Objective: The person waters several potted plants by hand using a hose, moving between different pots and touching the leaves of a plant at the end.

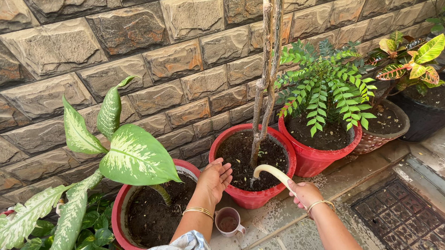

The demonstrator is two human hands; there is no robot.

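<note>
Right hand has its fingers wrapped round the hose, pointing up-left into the middle red pot; left hand rests open, holding nothing, on its near-left rim.

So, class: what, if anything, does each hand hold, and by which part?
The right hand grips a cream hose just behind its curved outlet end. The left hand holds nothing; it rests open at the red pot rim.

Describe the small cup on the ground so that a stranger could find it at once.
Along the stone wall stands a row of red pots. Between the pot with the big spotted leaves and the pot with the bare woody stems, on the wet paving, sits the small cup. It alone is tiny, pale pinkish, and has a handle.
</note>
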